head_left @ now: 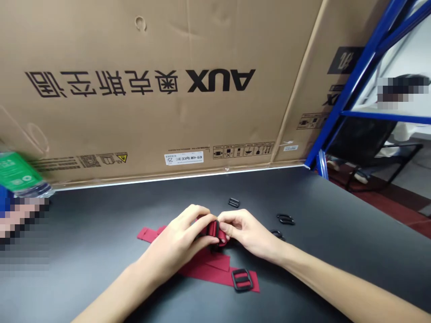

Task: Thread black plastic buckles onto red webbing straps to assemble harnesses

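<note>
There are two hands (182,234), three loose black fittings (234,202), one bottle (19,172).

Cardboard (151,121) stands along the far edge of the black surface (101,215); right, a blue frame (357,85), black chair (360,139), red floor (415,220).

Straps (218,262) on table (336,224) before carton (134,121)

Red webbing (212,271) lay in overlapping lengths across a dark table (289,278), one end threaded through a squarish black buckle (242,280) resting flat near the tip. Beyond it, a second buckle (217,228), partly hidden, was held with webbing through its frame.
</note>
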The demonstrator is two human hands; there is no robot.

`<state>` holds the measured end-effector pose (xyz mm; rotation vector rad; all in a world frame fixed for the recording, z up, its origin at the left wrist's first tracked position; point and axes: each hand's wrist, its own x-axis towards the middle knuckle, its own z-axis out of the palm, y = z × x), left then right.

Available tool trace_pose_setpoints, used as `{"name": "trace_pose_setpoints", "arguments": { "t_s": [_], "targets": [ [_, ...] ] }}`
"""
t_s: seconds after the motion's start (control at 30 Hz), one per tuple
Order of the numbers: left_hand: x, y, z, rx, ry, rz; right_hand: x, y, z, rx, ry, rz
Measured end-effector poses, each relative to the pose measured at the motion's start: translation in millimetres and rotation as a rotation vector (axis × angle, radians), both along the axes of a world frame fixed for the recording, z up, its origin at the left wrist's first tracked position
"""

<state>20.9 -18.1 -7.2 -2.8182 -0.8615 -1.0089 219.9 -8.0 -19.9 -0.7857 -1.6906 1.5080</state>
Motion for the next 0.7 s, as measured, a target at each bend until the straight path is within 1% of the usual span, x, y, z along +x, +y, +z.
{"name": "trace_pose_setpoints", "arguments": {
  "t_s": [0.07,0.13,0.2,0.23,0.33,0.5,0.6,0.67,0.7],
  "targets": [
    [1.0,-1.5,1.8,-0.029,-0.016,-0.001,-0.4,-0.5,-0.9,-0.029,0.056,-0.006],
    [1.8,-3.3,2.6,-0.100,-0.047,-0.009,-1.1,-2.0,-0.5,-0.066,0.109,0.003],
    [2.1,-4.3,2.5,-0.141,-0.069,0.004,-1.6,-4.1,1.5,-0.051,0.115,-0.010],
    [2.1,-4.4,2.1,-0.131,-0.071,0.019,-1.7,-5.3,3.1,-0.023,0.097,-0.027],
    [1.9,-3.1,-0.2,-0.012,-0.033,0.070,-1.4,-9.1,9.2,0.134,-0.033,-0.076],
    [4.1,-1.1,-0.6,0.259,0.014,0.128,-0.9,-13.7,16.2,0.538,-0.246,-0.179],
    [7.2,-3.7,2.0,0.364,0.064,0.138,0.3,-15.4,17.1,0.665,-0.344,-0.194],
    [9.4,-6.5,2.5,0.372,0.088,0.149,1.0,-16.4,16.7,0.719,-0.418,-0.192],
    [10.5,-8.0,2.0,0.345,0.085,0.155,1.1,-17.0,16.3,0.733,-0.442,-0.190]
  ]
}}
